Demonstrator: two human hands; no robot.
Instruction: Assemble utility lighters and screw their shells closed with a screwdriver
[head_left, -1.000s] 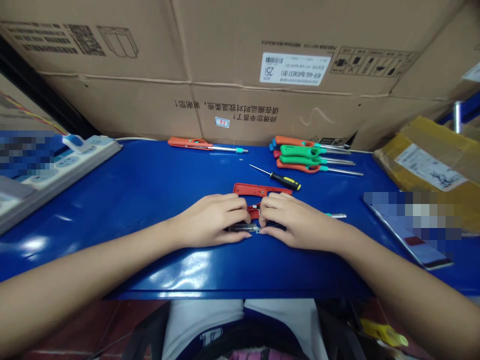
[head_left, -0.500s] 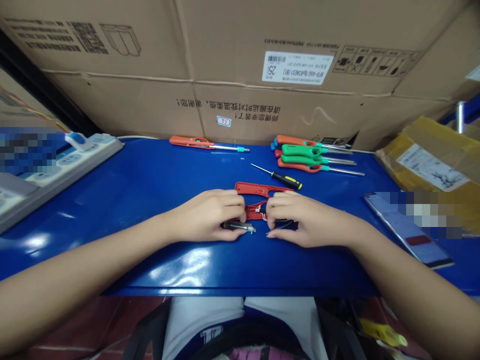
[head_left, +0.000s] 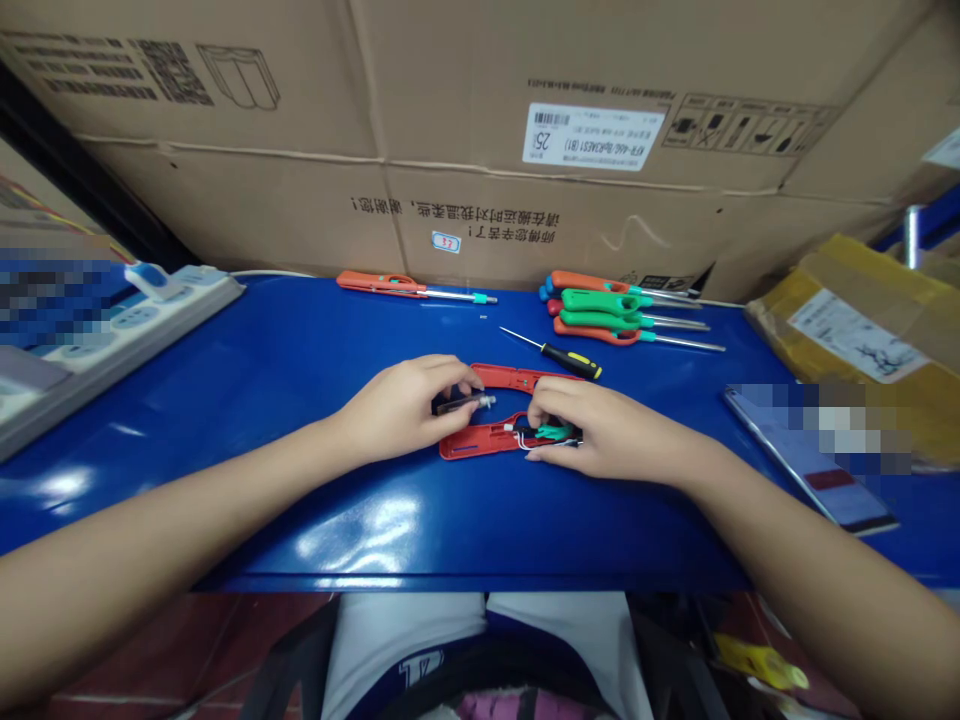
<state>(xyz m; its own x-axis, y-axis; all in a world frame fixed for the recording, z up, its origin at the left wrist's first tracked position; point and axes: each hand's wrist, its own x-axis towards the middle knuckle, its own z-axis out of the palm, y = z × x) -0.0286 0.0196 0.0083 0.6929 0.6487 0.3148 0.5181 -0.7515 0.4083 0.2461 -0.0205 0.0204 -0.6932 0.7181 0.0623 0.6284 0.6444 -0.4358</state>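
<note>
Between the thumb and fingers of my left hand (head_left: pixel 401 405) is a small dark lighter fuel tank (head_left: pixel 463 403) with a pale valve at its right end. It is held just above the table, apart from the red shells. My right hand (head_left: pixel 619 430) grips the right part of an opened red lighter shell half (head_left: pixel 472 442), thumb on the near side. A green trigger (head_left: pixel 553 433), a black part and white wires lie in that half; the fingers hide its right end. The other red shell half (head_left: pixel 499 377) lies behind, partly covered by my right hand.
A black-and-yellow screwdriver (head_left: pixel 571 360) lies behind the shells. An orange lighter (head_left: pixel 382 284) and several coloured lighters (head_left: pixel 604 320) lie along the cardboard box (head_left: pixel 450 140). A power strip (head_left: pixel 172 305) stands left; a phone (head_left: pixel 810 465) and a yellow-taped parcel (head_left: pixel 832 300) are right.
My left hand has moved up and away with the fuel tank, uncovering the left end of the near shell half. That half has shifted toward me; my right hand has moved slightly, showing the green trigger.
</note>
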